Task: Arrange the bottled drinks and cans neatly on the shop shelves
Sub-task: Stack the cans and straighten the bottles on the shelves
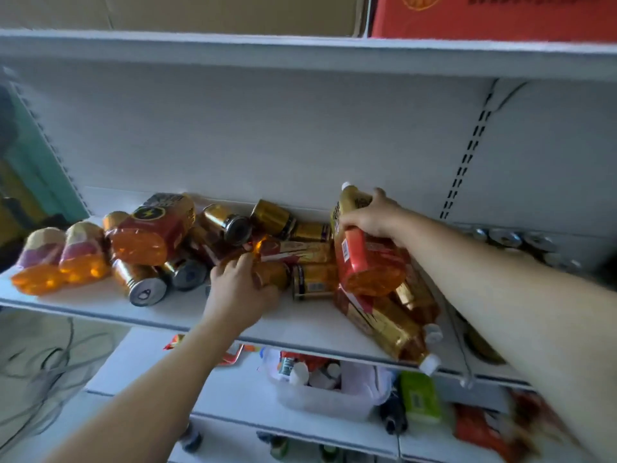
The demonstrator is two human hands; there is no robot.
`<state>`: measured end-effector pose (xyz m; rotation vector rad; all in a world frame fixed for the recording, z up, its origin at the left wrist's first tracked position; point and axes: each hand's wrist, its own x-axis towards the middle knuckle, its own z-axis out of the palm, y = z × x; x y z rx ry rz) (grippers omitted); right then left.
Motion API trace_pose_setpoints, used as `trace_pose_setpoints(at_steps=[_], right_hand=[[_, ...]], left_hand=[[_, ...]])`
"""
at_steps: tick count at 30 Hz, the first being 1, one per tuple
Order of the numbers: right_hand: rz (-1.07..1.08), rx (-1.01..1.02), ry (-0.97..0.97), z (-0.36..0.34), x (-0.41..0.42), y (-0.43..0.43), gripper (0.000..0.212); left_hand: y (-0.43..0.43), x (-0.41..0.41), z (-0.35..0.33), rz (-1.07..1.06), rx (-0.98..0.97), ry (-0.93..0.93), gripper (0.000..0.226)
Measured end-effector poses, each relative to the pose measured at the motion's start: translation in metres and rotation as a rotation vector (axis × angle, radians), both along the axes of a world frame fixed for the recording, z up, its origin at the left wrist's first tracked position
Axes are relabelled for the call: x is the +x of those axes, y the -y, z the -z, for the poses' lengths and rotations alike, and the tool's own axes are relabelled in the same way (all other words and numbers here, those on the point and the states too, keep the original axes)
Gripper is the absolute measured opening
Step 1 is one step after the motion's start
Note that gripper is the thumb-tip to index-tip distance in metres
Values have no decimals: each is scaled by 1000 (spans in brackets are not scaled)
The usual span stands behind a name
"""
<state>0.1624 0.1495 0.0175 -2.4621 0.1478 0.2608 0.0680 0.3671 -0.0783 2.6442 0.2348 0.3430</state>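
Right hand (370,218) grasping a tilted bottle (367,248) above the shelf (167,312), left hand (240,285) gripping a lying bottle (270,274) among cans (314,282)

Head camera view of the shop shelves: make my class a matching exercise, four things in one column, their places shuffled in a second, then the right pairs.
Things
1. red cardboard box
2. gold metal can with silver pull-tab end
3. green rectangular packet
4. orange plastic drink bottle with red label

Places
A. gripped by the right hand
B. lower shelf, right of the clear plastic tub
C. top shelf
D. lying on its side on the middle shelf

Pairs: 1-C, 2-D, 3-B, 4-A
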Motion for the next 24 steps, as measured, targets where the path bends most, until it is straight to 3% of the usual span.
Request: trace_pose_setpoints(at_steps=[4,9,13,19,24], right_hand=[[79,487,111,-5,-36,15,106],[139,668,346,7,-93,23,120],[222,670,521,15,-136,50,113],[421,720,778,13,-196,132,109],[546,850,911,16,-241,213,107]], left_hand=[[-14,2,-28,-85,-428,140,67],[6,-4,-50,-21,-938,199,48],[51,-7,-58,114,-1024,168,56],[140,-26,-65,382,-1146,43,46],[243,-52,-69,559,-1042,43,51]])
